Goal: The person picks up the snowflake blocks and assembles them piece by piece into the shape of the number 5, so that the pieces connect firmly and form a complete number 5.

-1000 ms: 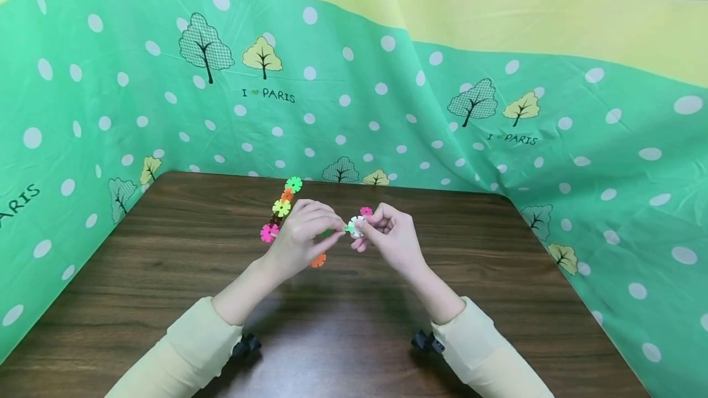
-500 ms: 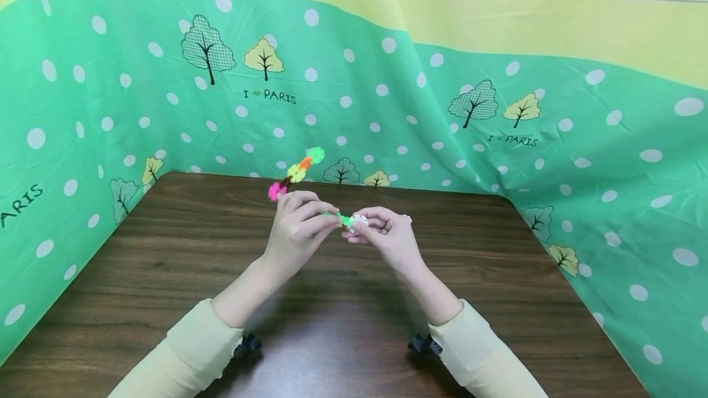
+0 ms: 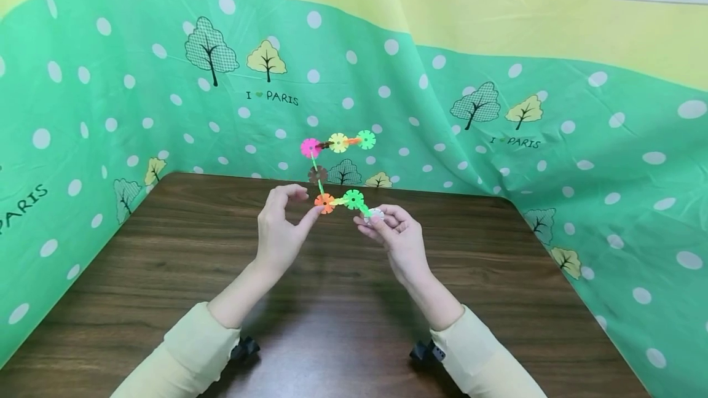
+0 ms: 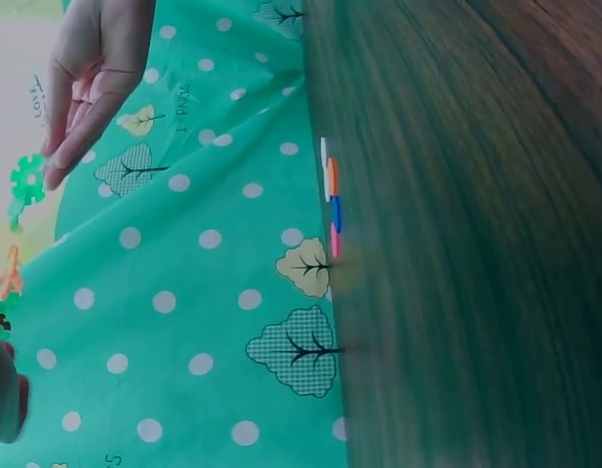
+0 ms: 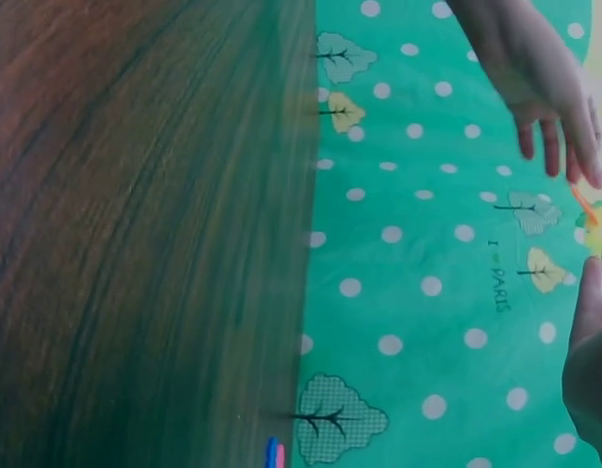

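A chain of slotted snowflake discs (image 3: 353, 199) hangs in the air in the head view, bent like a hook. Its upper row runs from a pink disc (image 3: 310, 147) to a green disc (image 3: 365, 139). A brown disc (image 3: 317, 174) links down to an orange disc (image 3: 324, 203). My right hand (image 3: 401, 241) pinches the white disc (image 3: 373, 216) at the chain's right end. With its thumb tip my left hand (image 3: 279, 232) touches the orange disc, its index finger standing apart. Both wrist views catch the chain only at their edges.
Several loose discs (image 4: 335, 200) lie on the brown table (image 3: 343, 324) near its far edge. The head view does not show them. A green polka-dot cloth (image 3: 354, 109) hangs behind and around the table.
The chain has been raised off the table and swung upright, its coloured arm now above the hands. My left fingers have loosened from the green disc and moved to the orange one.
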Demonstrator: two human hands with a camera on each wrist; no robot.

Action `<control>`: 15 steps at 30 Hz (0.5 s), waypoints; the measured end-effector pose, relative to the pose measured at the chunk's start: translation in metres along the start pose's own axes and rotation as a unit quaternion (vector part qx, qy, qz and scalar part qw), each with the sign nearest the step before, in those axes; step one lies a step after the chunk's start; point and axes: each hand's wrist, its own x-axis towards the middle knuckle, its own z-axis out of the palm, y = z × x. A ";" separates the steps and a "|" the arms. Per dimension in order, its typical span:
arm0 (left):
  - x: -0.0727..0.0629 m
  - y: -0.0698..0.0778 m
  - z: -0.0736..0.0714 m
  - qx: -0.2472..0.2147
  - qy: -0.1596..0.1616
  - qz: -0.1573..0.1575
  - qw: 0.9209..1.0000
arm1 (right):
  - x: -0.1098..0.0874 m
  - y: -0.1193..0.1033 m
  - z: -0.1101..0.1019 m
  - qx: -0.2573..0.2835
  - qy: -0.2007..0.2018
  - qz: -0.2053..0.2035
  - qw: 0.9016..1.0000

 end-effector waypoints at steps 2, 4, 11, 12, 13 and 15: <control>-0.001 0.000 0.001 -0.012 -0.025 -0.058 0.998 | 0.000 0.001 0.001 0.007 0.002 0.008 1.000; -0.002 0.000 0.003 -0.027 -0.049 -0.105 0.993 | 0.000 0.002 0.001 0.012 0.003 0.013 1.000; -0.005 -0.005 0.010 -0.094 -0.080 -0.191 0.974 | -0.001 0.004 0.002 0.014 -0.007 0.019 1.000; -0.004 -0.005 0.010 -0.105 -0.080 -0.200 0.971 | -0.001 0.005 0.002 0.011 -0.009 0.022 1.000; -0.003 -0.001 0.008 -0.113 -0.079 -0.208 0.968 | -0.001 0.005 0.002 0.007 -0.012 0.025 1.000; 0.001 0.009 0.005 -0.123 -0.079 -0.218 0.965 | -0.001 0.005 0.001 -0.001 -0.016 0.031 0.999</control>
